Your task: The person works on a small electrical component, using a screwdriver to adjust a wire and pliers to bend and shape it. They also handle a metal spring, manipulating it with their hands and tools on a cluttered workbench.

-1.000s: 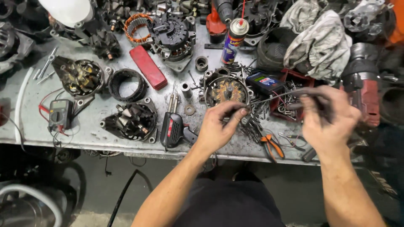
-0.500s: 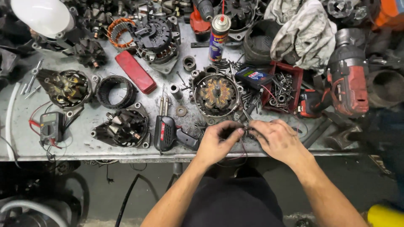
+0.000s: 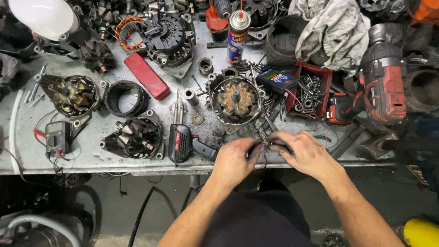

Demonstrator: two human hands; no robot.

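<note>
My left hand (image 3: 234,160) and my right hand (image 3: 305,153) meet at the front edge of the grey metal workbench (image 3: 91,158). Between their fingertips they pinch a small dark part with thin red wire (image 3: 266,146); the fingers hide most of it. Just beyond the hands lies a round alternator housing with a yellowish rotor (image 3: 235,100). A black soldering gun (image 3: 183,142) rests left of my left hand.
A red tray of screws (image 3: 313,89), a red cordless drill (image 3: 382,84), a spray can (image 3: 238,32), a red flat case (image 3: 147,76), several alternator parts (image 3: 132,137), a multimeter (image 3: 57,138) and a grey rag (image 3: 336,27) crowd the bench.
My right hand came down from the right and joined my left hand at the bench's front edge. Both hands now close on the small wired part.
</note>
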